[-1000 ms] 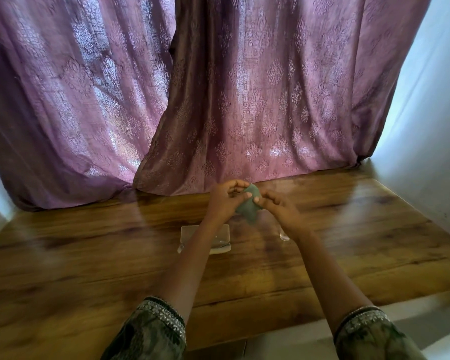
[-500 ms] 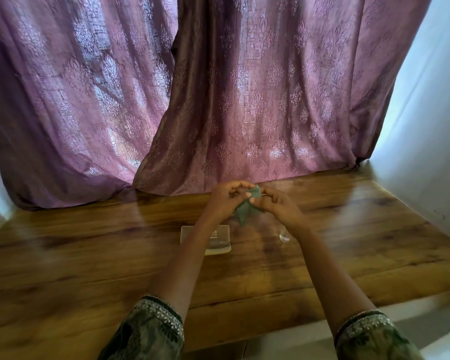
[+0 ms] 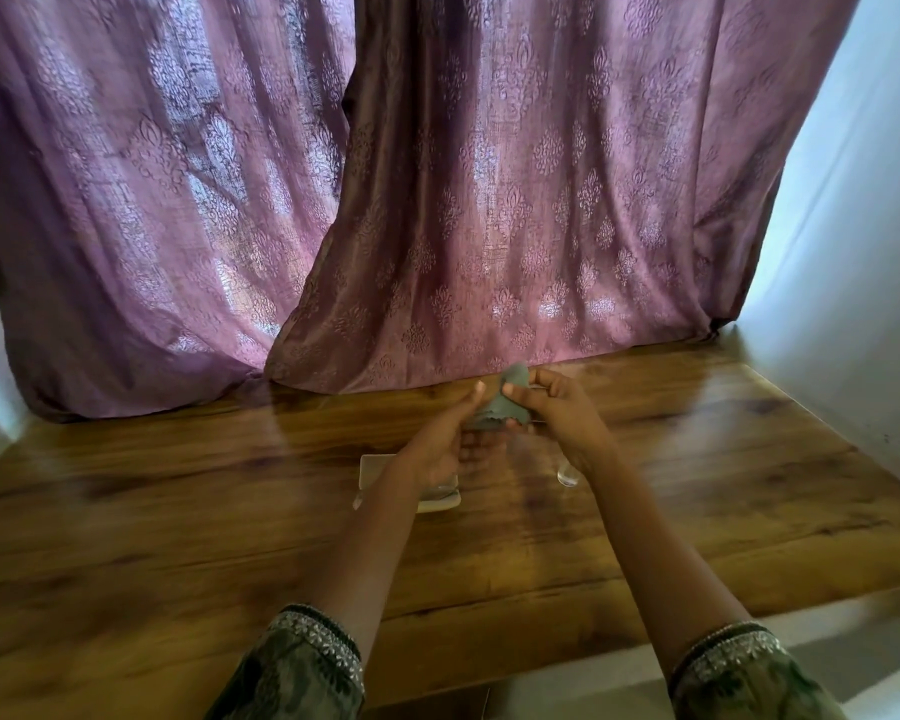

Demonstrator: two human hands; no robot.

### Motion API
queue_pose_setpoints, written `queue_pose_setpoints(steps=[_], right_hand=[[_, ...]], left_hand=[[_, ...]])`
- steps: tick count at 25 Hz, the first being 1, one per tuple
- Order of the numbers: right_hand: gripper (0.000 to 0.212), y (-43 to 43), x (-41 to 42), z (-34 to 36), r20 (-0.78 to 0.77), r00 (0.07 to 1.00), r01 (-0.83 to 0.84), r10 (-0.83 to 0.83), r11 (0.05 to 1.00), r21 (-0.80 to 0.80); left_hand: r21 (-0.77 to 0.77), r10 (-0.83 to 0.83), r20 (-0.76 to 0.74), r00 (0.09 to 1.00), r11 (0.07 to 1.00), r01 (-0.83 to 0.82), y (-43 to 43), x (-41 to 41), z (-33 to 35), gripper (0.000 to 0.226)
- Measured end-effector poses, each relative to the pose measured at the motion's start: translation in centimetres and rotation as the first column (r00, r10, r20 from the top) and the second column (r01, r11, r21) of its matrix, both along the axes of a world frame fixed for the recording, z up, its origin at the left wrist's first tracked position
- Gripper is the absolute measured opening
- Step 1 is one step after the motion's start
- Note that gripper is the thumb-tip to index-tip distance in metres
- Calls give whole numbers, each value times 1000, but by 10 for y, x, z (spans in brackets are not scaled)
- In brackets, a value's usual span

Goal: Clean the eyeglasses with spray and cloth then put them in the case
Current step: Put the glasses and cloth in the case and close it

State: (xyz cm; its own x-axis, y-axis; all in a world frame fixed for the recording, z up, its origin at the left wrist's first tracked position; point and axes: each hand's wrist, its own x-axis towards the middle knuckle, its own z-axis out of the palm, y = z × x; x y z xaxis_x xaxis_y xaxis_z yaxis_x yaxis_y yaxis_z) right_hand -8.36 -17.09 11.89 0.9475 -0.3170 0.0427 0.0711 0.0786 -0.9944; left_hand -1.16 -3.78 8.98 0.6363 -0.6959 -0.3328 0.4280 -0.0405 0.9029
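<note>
Both my hands are raised over the wooden table with a grey-green cloth bunched between them. My left hand pinches the cloth's left side, thumb up and fingers curled beneath. My right hand presses its thumb on the cloth's right side. Thin wire-like lines beside the right fingers look like part of the eyeglasses; the rest is hidden in the cloth. A pale, translucent case lies on the table under my left wrist. A small clear object, perhaps the spray, shows behind my right wrist.
Purple patterned curtains hang to the table's far edge. A white wall borders the table on the right. The table's near edge runs just ahead of my sleeves.
My hands have shifted slightly right and away. The cloth has been turned and spread between the thumbs, and my left thumb has lifted off it.
</note>
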Motion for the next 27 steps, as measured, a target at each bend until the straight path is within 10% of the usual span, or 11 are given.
queue_pose_setpoints(steps=[5, 13, 27], right_hand=[[15, -1, 1, -4, -51, 999, 11, -9, 998, 56], [11, -10, 0, -17, -65, 994, 82, -87, 994, -67], [35, -15, 2, -25, 41, 994, 108, -103, 985, -133]], left_hand=[[-221, 113, -161, 981, 964, -147, -5, -5, 2, 20], [-153, 242, 20, 970, 959, -237, -4, -3, 9, 5], [-124, 296, 148, 944, 952, -279, -8, -4, 10, 34]])
